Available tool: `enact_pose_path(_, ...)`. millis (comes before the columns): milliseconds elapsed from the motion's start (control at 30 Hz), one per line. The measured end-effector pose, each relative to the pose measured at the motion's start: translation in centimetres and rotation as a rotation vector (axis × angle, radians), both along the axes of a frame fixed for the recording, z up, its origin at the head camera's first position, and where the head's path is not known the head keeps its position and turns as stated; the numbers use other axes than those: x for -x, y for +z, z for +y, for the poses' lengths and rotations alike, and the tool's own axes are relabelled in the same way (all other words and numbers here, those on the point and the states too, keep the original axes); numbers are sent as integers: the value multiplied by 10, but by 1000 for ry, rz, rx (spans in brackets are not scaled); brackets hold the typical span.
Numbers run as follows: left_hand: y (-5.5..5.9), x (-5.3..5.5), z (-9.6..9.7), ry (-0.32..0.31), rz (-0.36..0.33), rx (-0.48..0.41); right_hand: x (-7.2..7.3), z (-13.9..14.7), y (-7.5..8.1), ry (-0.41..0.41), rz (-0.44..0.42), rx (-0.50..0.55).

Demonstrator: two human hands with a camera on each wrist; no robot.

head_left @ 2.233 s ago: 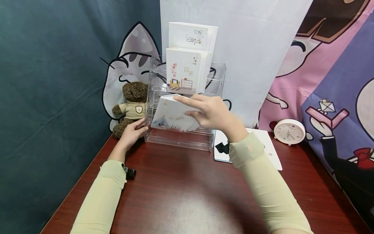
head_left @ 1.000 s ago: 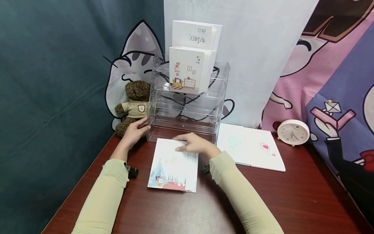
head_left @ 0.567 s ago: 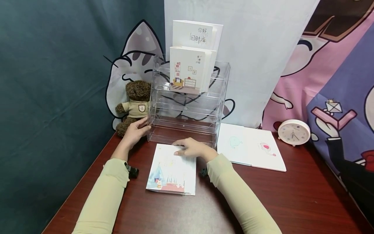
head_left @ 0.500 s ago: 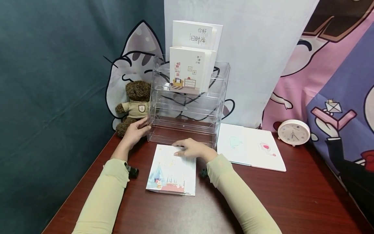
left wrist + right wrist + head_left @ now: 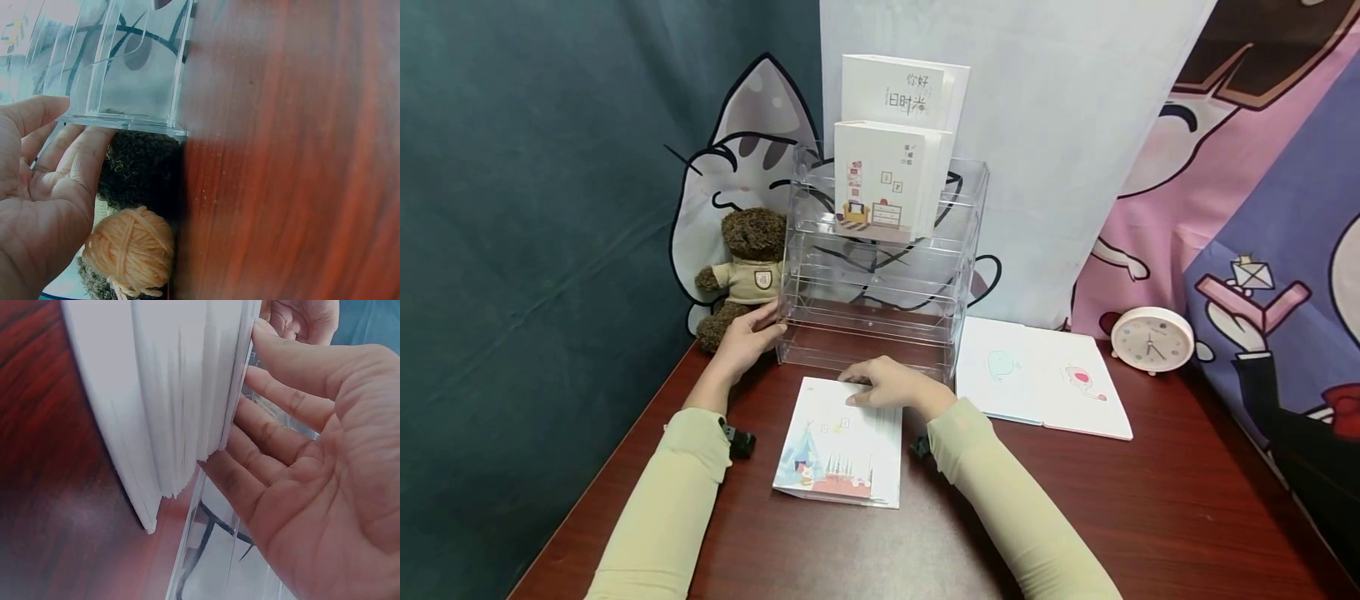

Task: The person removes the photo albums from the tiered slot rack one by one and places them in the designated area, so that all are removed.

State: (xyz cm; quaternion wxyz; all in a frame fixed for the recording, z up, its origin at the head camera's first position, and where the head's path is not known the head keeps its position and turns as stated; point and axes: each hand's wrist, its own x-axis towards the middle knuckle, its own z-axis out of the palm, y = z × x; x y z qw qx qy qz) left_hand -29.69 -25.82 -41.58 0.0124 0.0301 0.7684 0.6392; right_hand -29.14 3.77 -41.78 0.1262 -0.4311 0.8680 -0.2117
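Observation:
A thick white book [image 5: 835, 442] with a blue tent drawn on its cover lies on the table in front of the rack. My right hand [image 5: 891, 387] holds it at its far edge. In the right wrist view the thumb [image 5: 300, 353] rests on the cover, with the fingers [image 5: 262, 434] against the end of the book's pages. My left hand [image 5: 741, 342] pinches the lower left side of the clear acrylic rack [image 5: 880, 287], thumb in front and fingers along the outer side. Two more white books, a smaller one [image 5: 880, 179] before a taller one [image 5: 887, 87], stand upright in the rack.
A brown teddy bear [image 5: 751, 279] sits left of the rack, and a ball of orange yarn [image 5: 131, 250] shows beside it in the left wrist view. Right of the rack lies an open picture book [image 5: 1041, 375]. A white alarm clock [image 5: 1152, 340] stands at the back right.
The tent book has come down from in front of the rack onto the table in my right hand, then slid slightly nearer. My left hand stays on the rack.

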Motion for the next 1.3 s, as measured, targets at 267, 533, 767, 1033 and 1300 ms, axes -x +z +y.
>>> enact_pose_path(267,2,-2,1,8,10,-1,2,0,4,20,8,-8)
enact_pose_path(533,4,-2,1,7,8,-5,7,4,54,60,103,14)
enact_pose_path(767,5,-3,1,3,16,4,23,9,129,68,320,108)
enact_pose_path(1033,3,-3,-1,1,5,29,40,13,192,-21,562,141)
enact_pose_path(1300,2,-3,0,3,17,39,68,15,250,-190,782,66)
